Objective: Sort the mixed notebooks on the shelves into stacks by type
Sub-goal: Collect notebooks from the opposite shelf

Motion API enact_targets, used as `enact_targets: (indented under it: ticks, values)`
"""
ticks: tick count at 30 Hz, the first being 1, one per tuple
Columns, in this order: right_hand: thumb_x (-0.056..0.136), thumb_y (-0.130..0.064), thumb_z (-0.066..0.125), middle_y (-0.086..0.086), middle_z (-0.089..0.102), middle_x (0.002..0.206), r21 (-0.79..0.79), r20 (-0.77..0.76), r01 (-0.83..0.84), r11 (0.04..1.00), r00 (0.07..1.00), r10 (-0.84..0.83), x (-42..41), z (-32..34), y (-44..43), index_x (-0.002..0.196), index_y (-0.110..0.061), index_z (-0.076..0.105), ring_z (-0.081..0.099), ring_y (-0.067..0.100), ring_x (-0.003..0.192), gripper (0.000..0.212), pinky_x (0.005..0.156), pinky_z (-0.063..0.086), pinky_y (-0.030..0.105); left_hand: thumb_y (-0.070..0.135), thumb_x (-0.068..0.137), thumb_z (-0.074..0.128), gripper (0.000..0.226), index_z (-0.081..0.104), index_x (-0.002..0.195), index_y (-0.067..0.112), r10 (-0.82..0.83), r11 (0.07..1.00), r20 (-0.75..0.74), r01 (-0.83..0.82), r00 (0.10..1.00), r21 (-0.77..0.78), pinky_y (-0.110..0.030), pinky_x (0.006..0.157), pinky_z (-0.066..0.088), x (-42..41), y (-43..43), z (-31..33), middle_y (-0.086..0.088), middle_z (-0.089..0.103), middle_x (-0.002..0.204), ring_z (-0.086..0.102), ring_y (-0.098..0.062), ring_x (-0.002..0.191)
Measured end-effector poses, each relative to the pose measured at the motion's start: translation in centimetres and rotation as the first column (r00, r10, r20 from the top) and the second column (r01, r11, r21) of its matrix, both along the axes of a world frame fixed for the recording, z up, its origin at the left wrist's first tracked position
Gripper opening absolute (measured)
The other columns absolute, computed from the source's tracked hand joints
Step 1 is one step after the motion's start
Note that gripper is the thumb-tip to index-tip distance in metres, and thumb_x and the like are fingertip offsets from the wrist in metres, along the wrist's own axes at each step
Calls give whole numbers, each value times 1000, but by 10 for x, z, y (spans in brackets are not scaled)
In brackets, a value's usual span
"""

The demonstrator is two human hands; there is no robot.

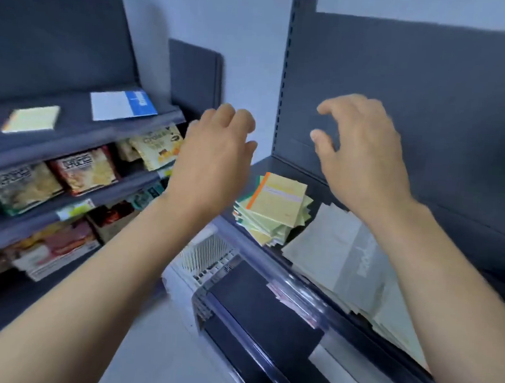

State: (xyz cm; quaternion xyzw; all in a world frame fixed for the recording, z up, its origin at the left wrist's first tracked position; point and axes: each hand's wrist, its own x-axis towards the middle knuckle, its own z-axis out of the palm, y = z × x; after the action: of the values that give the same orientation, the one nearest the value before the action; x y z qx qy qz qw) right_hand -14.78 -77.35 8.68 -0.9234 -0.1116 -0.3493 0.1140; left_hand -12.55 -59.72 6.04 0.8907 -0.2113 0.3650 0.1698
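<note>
Yellow paper notebooks (273, 210) fan raggedly below left hand (212, 160) and right hand (364, 159), fingers (327, 106) loosely curled, empty.

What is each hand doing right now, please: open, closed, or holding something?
Left hand: open, holding nothing, in mid-air.
Right hand: open, fingers loosely curled, holding nothing.

Matt paper notebooks (277, 204); matt grey metal shelf (426, 92); glossy snack packets (85, 169).
</note>
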Motion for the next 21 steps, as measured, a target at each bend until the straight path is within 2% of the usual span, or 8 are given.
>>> enact_targets:
  ticks: [4, 7, 10, 14, 21]
  values:
    - [88, -13, 57, 15, 59, 115, 6, 33, -177, 984, 984, 177, 30, 5, 84, 114, -4, 58, 50, 36, 108, 28, 87, 39, 44, 14, 83, 51, 17, 59, 92, 2, 174, 984, 56, -175, 983, 15, -46, 66, 46, 1, 89, 6, -17, 57, 84, 53, -38, 76]
    - [88, -13, 58, 14, 60, 113, 42, 37, -274, 961, 962, 272, 50, 4, 145, 111, -4, 59, 51, 35, 106, 25, 87, 40, 42, 17, 84, 48, 20, 59, 92, 3, 259, 966, 57, -259, 964, -4, -45, 65, 47, 5, 147, 6, -15, 57, 84, 53, -37, 76]
    - [88, -13, 58, 11, 59, 115, 56, 26, -356, 933, 935, 355, 73, 1, 209, 111, -5, 59, 50, 33, 109, 25, 89, 37, 39, 15, 83, 52, 16, 59, 92, 3, 338, 941, 35, -337, 941, -14, -47, 67, 48, 12, 208, 4, -14, 58, 85, 54, -37, 78]
    - [87, -14, 58, 12, 60, 113, 74, 17, -400, 913, 916, 400, 98, -3, 283, 110, -5, 60, 51, 34, 107, 25, 87, 39, 40, 20, 85, 50, 20, 59, 97, 5, 402, 916, -1, -402, 916, -20, -45, 71, 47, 22, 279, -2, -11, 59, 89, 54, -34, 83]
    - [90, -15, 55, 8, 58, 119, 123, -42, -391, 912, 916, 399, 142, -11, 358, 116, -8, 58, 47, 30, 112, 27, 93, 38, 40, 13, 89, 59, 13, 59, 99, 4, 443, 890, -54, -446, 895, -92, -45, 74, 47, 40, 359, -13, -11, 59, 94, 54, -33, 87]
